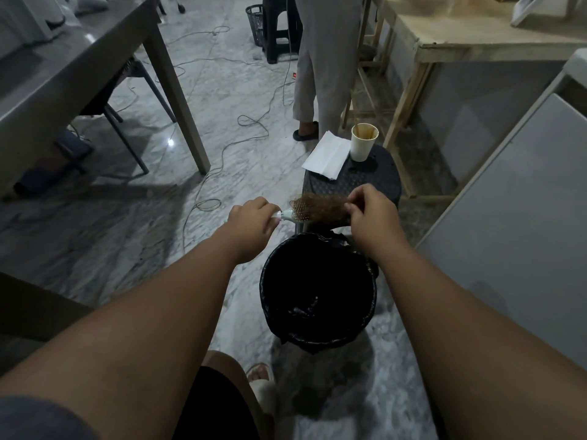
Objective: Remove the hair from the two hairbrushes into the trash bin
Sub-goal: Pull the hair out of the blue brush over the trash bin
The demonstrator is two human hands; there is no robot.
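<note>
My left hand (251, 219) grips the white handle of a hairbrush (293, 213), held level above the far rim of the trash bin. A brown clump of hair (324, 208) covers the brush head. My right hand (370, 211) pinches that hair at the brush's right end. The black trash bin (270, 300), lined with a dark bag, stands on the floor right below my hands. A second hairbrush is not visible.
Behind the bin stands a dark stool (381, 182) carrying a white paper cup (363, 141) and a white tissue (325, 155). A person in light trousers (320, 58) stands further back. Cables (241, 134) cross the marble floor. A grey table (95, 58) is left, a wooden bench (460, 42) and white cabinet (524, 201) right.
</note>
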